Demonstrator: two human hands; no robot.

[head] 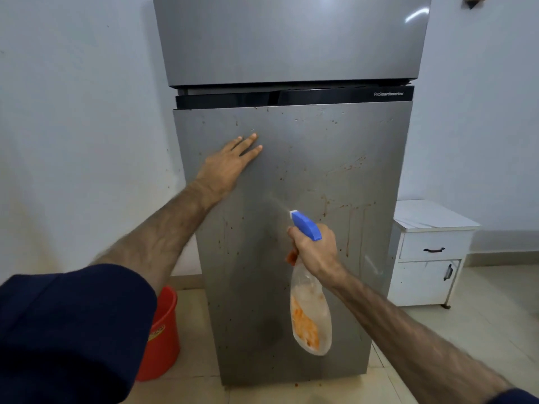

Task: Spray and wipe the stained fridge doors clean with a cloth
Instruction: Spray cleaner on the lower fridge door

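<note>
So the lower fridge door (306,176) at centre frame is a mess, with brown drips and specks all over, heaviest on its right side. The right hand (316,252) grips the spray bottle (310,313) with its blue nozzle aimed at the door, a faint mist just off the tip. The left hand (230,164) lies flat on the door, fingers straight. Looks like early spraying, and no wiping shows (can't spot a cloth anywhere). The upper door (291,39) is cut off at the top, and the red bucket (162,333) at lower left is half hidden.
</note>
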